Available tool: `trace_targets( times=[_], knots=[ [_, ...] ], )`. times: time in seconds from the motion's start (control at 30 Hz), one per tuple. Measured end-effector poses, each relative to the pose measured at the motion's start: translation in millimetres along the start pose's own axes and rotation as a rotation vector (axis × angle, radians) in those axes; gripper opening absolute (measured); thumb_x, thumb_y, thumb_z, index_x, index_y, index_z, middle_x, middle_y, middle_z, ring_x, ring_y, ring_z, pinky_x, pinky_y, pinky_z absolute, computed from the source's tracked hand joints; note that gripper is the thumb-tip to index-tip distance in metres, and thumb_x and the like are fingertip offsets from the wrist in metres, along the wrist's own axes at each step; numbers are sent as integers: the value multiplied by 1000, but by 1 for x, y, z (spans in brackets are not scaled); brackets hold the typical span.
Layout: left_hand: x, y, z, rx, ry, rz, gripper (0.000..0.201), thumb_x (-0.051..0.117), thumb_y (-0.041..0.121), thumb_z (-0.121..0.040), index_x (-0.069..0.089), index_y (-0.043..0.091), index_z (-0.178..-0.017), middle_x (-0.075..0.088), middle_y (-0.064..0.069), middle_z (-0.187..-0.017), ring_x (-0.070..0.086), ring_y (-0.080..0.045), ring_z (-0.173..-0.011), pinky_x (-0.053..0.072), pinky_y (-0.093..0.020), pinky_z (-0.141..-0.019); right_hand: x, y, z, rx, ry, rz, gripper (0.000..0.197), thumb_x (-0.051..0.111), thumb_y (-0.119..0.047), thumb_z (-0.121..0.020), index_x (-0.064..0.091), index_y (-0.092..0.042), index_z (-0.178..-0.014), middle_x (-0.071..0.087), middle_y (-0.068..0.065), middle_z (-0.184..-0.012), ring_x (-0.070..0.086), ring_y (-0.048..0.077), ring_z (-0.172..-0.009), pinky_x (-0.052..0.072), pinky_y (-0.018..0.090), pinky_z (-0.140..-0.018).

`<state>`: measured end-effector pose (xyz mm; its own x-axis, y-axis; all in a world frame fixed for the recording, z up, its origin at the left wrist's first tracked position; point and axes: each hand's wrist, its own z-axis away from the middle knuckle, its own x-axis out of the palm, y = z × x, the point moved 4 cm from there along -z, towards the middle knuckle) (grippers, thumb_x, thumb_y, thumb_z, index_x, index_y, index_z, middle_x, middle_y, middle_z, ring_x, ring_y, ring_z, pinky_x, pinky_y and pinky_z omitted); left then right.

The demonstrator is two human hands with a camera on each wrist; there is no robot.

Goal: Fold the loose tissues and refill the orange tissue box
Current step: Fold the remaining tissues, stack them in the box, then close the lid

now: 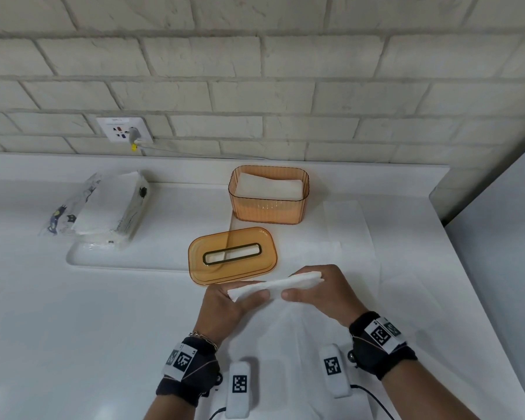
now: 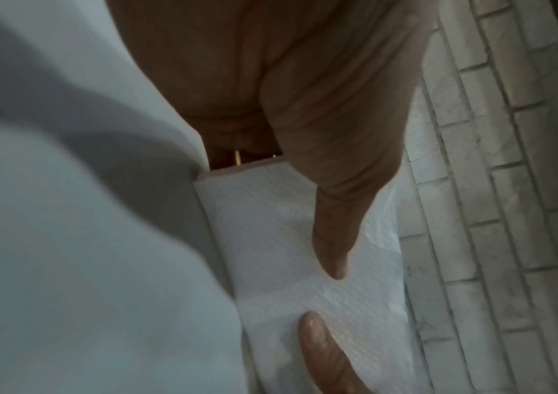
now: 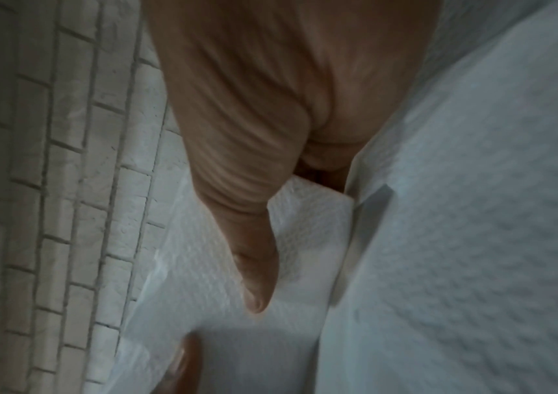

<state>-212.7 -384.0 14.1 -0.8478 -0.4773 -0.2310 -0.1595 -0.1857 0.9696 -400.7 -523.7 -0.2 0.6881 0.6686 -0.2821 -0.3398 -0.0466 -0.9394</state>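
Both hands hold one white tissue (image 1: 275,286) up over the counter, its folded top strip stretched between them and the rest hanging toward me. My left hand (image 1: 231,298) pinches the strip's left end and my right hand (image 1: 312,289) pinches its right end, thumbs on the near side. The left wrist view shows the tissue (image 2: 291,240) under my left thumb; the right wrist view shows the tissue (image 3: 307,226) under my right thumb. The orange tissue box (image 1: 269,207) stands open behind, with folded white tissues inside. Its orange lid (image 1: 232,256) lies flat in front of it.
A torn plastic pack of white tissues (image 1: 103,207) lies at the back left. A loose tissue (image 1: 349,228) lies flat right of the box. A wall socket with a plug (image 1: 125,130) sits on the brick wall. The counter edge (image 1: 455,237) runs down the right.
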Motion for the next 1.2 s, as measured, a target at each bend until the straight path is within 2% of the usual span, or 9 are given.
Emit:
trace_targets(
  times=[0.3, 0.43, 0.5, 0.57, 0.73, 0.8, 0.87, 0.97, 1.2],
  knots=[
    [-6, -3, -8, -160, 19, 223, 26, 84, 29, -83, 83, 16, -107, 82, -6, -104, 79, -28, -96, 63, -47, -85, -14, -24, -1, -34, 61, -120, 20, 94, -25, -78, 83, -17, -92, 82, 1, -90, 77, 16, -87, 58, 31, -80],
    [-8, 6, -15, -181, 21, 176, 24, 71, 32, -97, 78, 9, -94, 79, -14, -86, 75, -44, -66, 59, -36, -49, -14, -31, 1, 6, 37, -118, 20, 87, -28, -86, 82, -20, -103, 82, -9, -99, 78, 9, -97, 61, 37, -97],
    [-12, 11, -21, -162, 97, 116, 36, 62, 36, -104, 73, 8, -85, 70, -2, -71, 71, -30, -57, 52, -30, -46, -18, -30, 1, 45, 31, -104, 11, 83, -29, -90, 79, -24, -81, 76, -19, -73, 72, -3, -70, 61, 22, -76],
    [-12, 13, -27, -118, 134, 12, 50, 57, 44, -104, 60, 2, -78, 53, 5, -64, 53, -11, -57, 42, -28, -57, -20, -31, 0, 64, 43, -47, 43, 81, -34, -92, 62, -21, -55, 45, -21, -50, 42, 1, -43, 40, 16, -53],
    [-10, 17, -42, -133, 316, 119, 39, 56, 44, -105, 75, 15, -87, 69, 2, -79, 61, -25, -78, 50, -40, -73, -23, -45, 2, 70, -22, -26, 64, 76, -25, -96, 55, -30, -36, 38, -20, -38, 35, 2, -35, 30, 10, -44],
    [-8, 22, -45, -188, 378, 256, 31, 55, 49, -105, 79, 29, -99, 78, 0, -98, 71, -30, -94, 56, -42, -83, -30, -38, 0, 76, -18, -119, 45, 75, -20, -97, 72, -32, -54, 67, -21, -56, 63, -6, -52, 53, 11, -59],
    [-1, 28, -46, -243, 265, 263, 30, 67, 57, -95, 75, 33, -109, 79, 1, -103, 74, -23, -97, 60, -41, -83, -34, -37, -2, 83, 9, -199, 8, 77, -22, -96, 83, -18, -95, 83, -6, -92, 80, 11, -87, 65, 38, -89],
    [15, 39, -46, -283, 7, 169, 30, 83, 34, -87, 74, 19, -111, 82, -3, -99, 79, -25, -79, 63, -35, -59, -38, -34, -8, 123, 46, -267, 22, 78, -23, -94, 80, -8, -110, 82, 5, -105, 80, 26, -97, 62, 55, -93],
    [-4, 82, -92, -225, 63, 90, 19, 74, 30, -97, 75, 17, -110, 83, 2, -98, 77, -24, -69, 66, -32, -68, -69, -21, -18, 99, 115, -70, 45, 92, -39, -77, 77, -27, -117, 79, -9, -112, 75, 9, -99, 61, 42, -97]
  ],
)
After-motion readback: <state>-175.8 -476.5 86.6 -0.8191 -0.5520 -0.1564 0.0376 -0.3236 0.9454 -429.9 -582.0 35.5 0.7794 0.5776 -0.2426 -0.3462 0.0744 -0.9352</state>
